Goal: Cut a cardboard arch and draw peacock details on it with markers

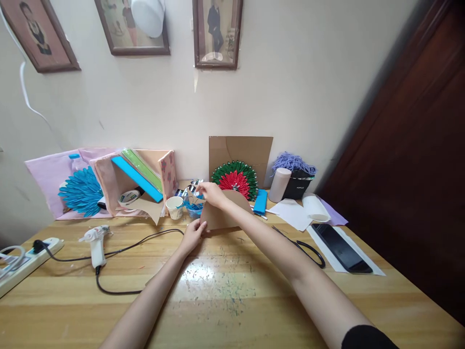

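Occlusions and crops

Right grip: too small to tell if it pinches anything. Right forearm covers part of the cardboard piece. Bowl, just beyond left grip: contents unreadable. Flower behind right grip: bottom hidden. Power strip, far left of left grip: edge-cut. Photo frames, well above both: top-cropped.

A Black Sleeve on 1 Side

From here I see 2 bare forearms behind the left hand and right hand. Well up the arm from the right hand, the sleeve's plain edge curves round.
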A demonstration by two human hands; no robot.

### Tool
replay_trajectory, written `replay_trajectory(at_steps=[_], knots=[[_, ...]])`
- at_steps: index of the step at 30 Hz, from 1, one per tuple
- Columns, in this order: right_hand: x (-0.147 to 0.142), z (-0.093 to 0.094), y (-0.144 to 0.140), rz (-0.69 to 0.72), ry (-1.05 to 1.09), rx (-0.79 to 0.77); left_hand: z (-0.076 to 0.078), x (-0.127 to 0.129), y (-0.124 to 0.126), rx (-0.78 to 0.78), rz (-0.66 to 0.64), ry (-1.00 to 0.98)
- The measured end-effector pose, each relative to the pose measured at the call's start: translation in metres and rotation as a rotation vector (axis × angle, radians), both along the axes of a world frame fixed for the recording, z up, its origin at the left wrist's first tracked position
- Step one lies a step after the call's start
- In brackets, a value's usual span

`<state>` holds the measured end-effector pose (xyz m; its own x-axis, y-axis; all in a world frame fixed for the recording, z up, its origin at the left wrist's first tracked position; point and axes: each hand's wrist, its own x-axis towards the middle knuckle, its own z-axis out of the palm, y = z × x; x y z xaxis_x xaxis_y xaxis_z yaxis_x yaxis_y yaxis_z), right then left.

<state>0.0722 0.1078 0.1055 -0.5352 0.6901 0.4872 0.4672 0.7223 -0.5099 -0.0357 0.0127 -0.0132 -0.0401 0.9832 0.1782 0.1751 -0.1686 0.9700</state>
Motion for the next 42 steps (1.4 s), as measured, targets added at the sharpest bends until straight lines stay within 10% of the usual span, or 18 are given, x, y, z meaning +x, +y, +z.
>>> replay_trajectory(at_steps=[7,14,28,33,39,42], knots=[[0.119,-0.007,0.009,-0.277,0.178,-0.069,-0.001,0.000,0.001,-0.010,-0.034,0.001],[0.191,-0.048,-0.026,-0.078,0.157,-0.228,0.006,0.000,-0.002,0.042,-0.047,0.018],[0.181,-0.060,-0.096,-0.289,0.299,0.605,0.026,0.008,-0.013,0.125,0.011,0.113],[0.163,-0.070,-0.112,-0.268,0.026,0.574,0.054,0.045,-0.043,-0.005,-0.441,-0.080],[0.139,-0.059,-0.135,0.120,-0.176,0.365,0.060,0.060,-0.044,-0.202,-0.184,-0.310],[0.149,-0.045,-0.126,0.008,-0.016,0.262,0.067,0.036,-0.032,-0.154,-0.059,-0.188]])
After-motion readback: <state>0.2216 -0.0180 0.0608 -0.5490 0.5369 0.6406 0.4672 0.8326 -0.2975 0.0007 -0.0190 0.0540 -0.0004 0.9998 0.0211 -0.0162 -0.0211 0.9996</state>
